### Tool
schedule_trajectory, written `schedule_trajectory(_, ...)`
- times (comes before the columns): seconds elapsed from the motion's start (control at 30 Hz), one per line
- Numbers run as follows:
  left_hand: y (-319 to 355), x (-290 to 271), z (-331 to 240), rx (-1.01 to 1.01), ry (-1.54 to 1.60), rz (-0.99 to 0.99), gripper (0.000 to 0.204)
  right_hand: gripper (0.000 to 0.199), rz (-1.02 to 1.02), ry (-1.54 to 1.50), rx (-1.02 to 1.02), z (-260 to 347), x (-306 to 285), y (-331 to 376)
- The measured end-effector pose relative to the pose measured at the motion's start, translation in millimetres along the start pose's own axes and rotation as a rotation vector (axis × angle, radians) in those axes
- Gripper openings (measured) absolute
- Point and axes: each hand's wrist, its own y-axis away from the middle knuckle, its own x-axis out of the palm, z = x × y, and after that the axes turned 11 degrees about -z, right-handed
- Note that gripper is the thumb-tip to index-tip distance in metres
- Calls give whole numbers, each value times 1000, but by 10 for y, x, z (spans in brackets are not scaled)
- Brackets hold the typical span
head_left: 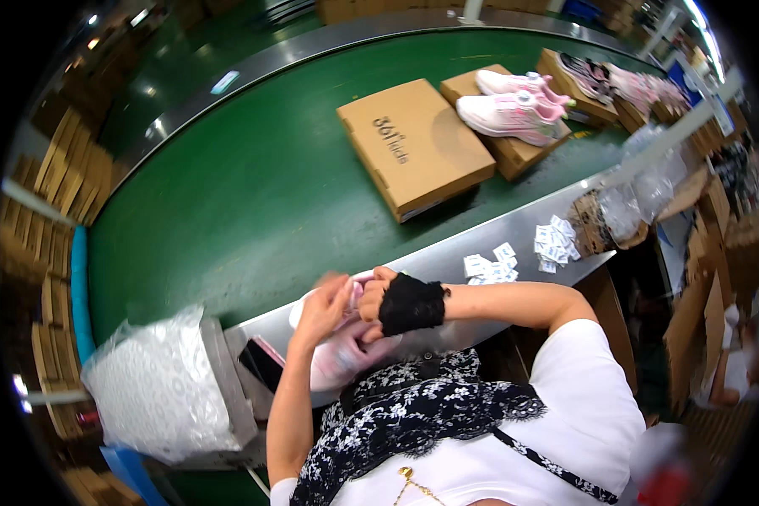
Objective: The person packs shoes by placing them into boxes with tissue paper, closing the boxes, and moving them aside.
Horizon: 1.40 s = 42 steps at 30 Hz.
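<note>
A pair of pink and white sneakers lies at the near metal edge in front of me. The nearer sneaker (pixel 339 361) rests against my apron, blurred by motion. Behind it, the white side of the other sneaker (pixel 297 314) shows, mostly covered by my hands. My left hand (pixel 325 310) is bent over that shoe's opening, its fingers closed and partly smeared; what they pinch is hidden. My right hand (pixel 401 304), in a black fingerless glove, curls its fingers around the sneaker's edge from the right.
Across the green conveyor belt (pixel 228 211) stands a closed cardboard shoebox (pixel 422 143). Beyond it, pink sneakers (pixel 514 116) sit on another box. Small white packets (pixel 491 268) lie on the metal ledge (pixel 438 263). A plastic-wrapped stack (pixel 164 384) stands at left.
</note>
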Motion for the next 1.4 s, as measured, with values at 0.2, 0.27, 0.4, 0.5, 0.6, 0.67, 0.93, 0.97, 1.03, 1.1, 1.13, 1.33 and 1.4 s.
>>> schedule_trajectory(0.2, -187, 32, -438, -231, 48, 405, 33, 42, -124, 706, 516, -1271, -35, 455)
schedule_trajectory(0.27, -188, 55, -371, -307, 151, 325, 35, 62, -157, 740, 568, -1518, -59, 521)
schedule_trajectory(0.4, -270, 177, -325, -348, 60, 337, 38, 64, -356, 681, 544, -1237, 159, 298)
schedule_trajectory(0.5, -382, 301, -547, 98, -94, -95, 41, 70, -527, 251, 715, -595, -500, -59)
schedule_trajectory(0.6, -342, 246, -261, 148, -428, 100, 40, 66, -878, -361, 888, -369, -1160, -194)
schedule_trajectory(0.67, -371, 139, -3, -32, -418, 189, 38, 60, -1209, -624, 1068, -684, -1310, 158)
schedule_trajectory(0.93, -393, -140, 270, -288, -464, 277, 42, 28, -234, 601, 1462, -758, -760, 2067)
schedule_trajectory(0.97, -360, -153, 310, -239, -460, 218, 39, 28, -35, 574, 1546, -626, -795, 1855)
schedule_trajectory(1.03, -320, -57, 311, -172, -444, 170, 36, 26, 12, 780, 1442, -643, -556, 2189)
schedule_trajectory(1.1, -253, -26, 347, -43, -353, -16, 29, 25, -37, 740, 1458, -694, -473, 2260)
schedule_trajectory(1.13, -212, -53, 359, -39, -278, -17, 20, 24, -82, 704, 1481, -722, -440, 2293)
schedule_trajectory(1.33, 258, -698, 310, -11, -191, -482, 16, 22, -455, 865, 1105, -517, -526, 2040)
schedule_trajectory(1.4, 545, -1129, 537, -133, -306, -674, 16, 20, -669, 743, 879, -342, -686, 1566)
